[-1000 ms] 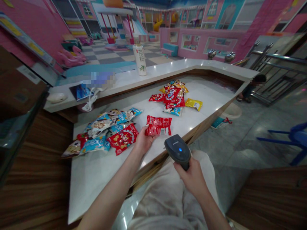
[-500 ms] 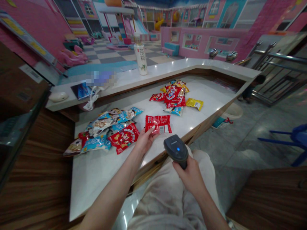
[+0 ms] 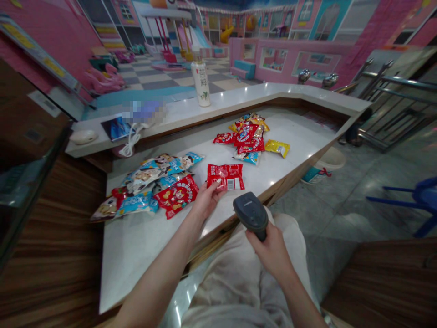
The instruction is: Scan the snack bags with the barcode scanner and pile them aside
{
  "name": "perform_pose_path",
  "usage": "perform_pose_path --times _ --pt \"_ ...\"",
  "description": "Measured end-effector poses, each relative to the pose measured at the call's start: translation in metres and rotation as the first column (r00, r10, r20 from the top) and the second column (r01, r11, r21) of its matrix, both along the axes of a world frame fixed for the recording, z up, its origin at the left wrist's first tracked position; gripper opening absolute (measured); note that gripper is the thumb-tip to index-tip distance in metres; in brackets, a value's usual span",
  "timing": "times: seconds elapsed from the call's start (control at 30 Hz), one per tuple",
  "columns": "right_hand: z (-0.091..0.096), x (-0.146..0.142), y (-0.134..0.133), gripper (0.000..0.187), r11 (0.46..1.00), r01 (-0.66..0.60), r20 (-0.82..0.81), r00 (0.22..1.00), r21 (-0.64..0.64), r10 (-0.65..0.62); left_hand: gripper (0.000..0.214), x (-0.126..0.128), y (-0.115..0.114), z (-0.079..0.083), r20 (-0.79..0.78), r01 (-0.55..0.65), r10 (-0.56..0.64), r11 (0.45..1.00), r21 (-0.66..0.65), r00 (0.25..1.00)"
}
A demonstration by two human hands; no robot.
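My left hand (image 3: 205,200) pinches the near left edge of a red snack packet (image 3: 226,176) that lies on the white counter (image 3: 136,246), its barcode label facing up. My right hand (image 3: 270,249) is wrapped round the handle of a dark grey barcode scanner (image 3: 251,213), held over my lap just off the counter's edge, its head pointing toward the packet. A pile of blue and red snack bags (image 3: 153,184) lies just left of my left hand. A second pile of red and yellow bags (image 3: 251,136) sits further back.
A tall white bottle (image 3: 200,84) stands on the raised ledge behind, with a phone (image 3: 118,128), a white cable (image 3: 131,141) and a white mouse (image 3: 83,136). A bucket (image 3: 324,165) and blue chair (image 3: 416,200) are on the floor to the right. Wooden panels flank me.
The red packet was lowered flat onto the counter with its barcode up. The blue light on the scanner, lit in both earlier frames, is now off.
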State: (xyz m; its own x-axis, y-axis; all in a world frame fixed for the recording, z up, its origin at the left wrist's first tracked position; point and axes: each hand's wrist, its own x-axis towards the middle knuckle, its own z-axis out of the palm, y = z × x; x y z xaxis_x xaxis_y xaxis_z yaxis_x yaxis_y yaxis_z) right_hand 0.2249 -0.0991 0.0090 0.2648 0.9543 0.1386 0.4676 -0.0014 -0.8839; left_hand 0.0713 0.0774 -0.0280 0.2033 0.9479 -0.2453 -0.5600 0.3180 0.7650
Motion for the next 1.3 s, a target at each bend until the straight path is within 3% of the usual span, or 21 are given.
perform_pose_path --times 0.2,0.27,0.33,0.4,0.47,0.5,0.53,0.6,0.67,0.73,0.87,1.0,1.17,1.3 --pt "-0.001 0.003 -0.001 0.016 1.0 0.017 0.038 0.999 0.001 -0.017 0.015 0.0 -0.004 0.008 -0.02 -0.107 0.108 0.993 0.044 0.994" --pt "0.0 0.005 -0.001 0.016 1.0 0.015 0.048 0.999 0.008 -0.016 0.018 -0.01 -0.009 0.02 -0.105 -0.184 0.202 0.97 0.156 0.974" --pt "0.001 0.006 -0.002 0.016 1.0 0.014 0.054 0.998 0.011 -0.015 0.024 -0.027 -0.015 0.037 -0.275 -0.241 0.357 0.894 0.377 0.893" --pt "0.003 0.006 -0.002 0.016 1.0 0.014 0.053 0.998 0.01 -0.015 0.034 -0.052 -0.021 0.057 -0.465 -0.174 0.561 0.746 0.643 0.685" --pt "0.004 0.005 -0.002 0.017 1.0 0.012 0.049 0.999 0.006 -0.012 0.042 -0.08 -0.024 0.074 -0.55 0.011 0.745 0.59 0.807 0.378" --pt "0.004 0.004 -0.001 0.018 1.0 0.007 0.046 0.999 0.002 -0.007 0.045 -0.094 -0.023 0.08 -0.555 0.107 0.801 0.546 0.831 0.225" --pt "0.004 0.003 -0.001 0.019 1.0 0.003 0.044 0.999 -0.004 -0.003 0.048 -0.107 -0.021 0.083 -0.556 0.185 0.827 0.535 0.824 0.087" --pt "0.004 0.002 0.0 0.02 1.0 -0.007 0.041 0.999 -0.017 0.008 0.053 -0.129 -0.013 0.081 -0.583 0.269 0.804 0.592 0.76 -0.12" --pt "0.003 0.001 0.0 0.021 1.0 -0.011 0.042 0.999 -0.017 0.012 0.062 -0.145 -0.002 0.073 -0.644 0.309 0.728 0.685 0.66 -0.238" --pt "0.004 0.0 0.001 0.02 1.0 -0.008 0.048 0.999 -0.003 0.008 0.068 -0.154 0.008 0.063 -0.687 0.336 0.668 0.741 0.581 -0.286" --pt "0.005 0.003 0.001 0.018 1.0 0.004 0.065 0.998 0.018 -0.006 0.067 -0.157 0.018 0.062 -0.702 0.334 0.647 0.759 0.558 -0.298" --pt "0.006 0.007 0.002 0.017 1.0 0.012 0.071 0.997 0.025 -0.014 0.063 -0.135 0.018 0.075 -0.676 0.328 0.703 0.706 0.627 -0.22" --pt "0.005 0.011 0.003 0.017 1.0 0.014 0.05 0.999 0.017 -0.015 0.055 -0.069 0.018 0.082 -0.656 0.432 0.753 0.575 0.694 0.051" --pt "0.004 0.016 0.004 0.017 1.0 0.026 0.034 0.999 0.017 -0.026 0.057 -0.001 0.036 0.075 -0.669 0.493 0.679 0.49 0.719 0.302"
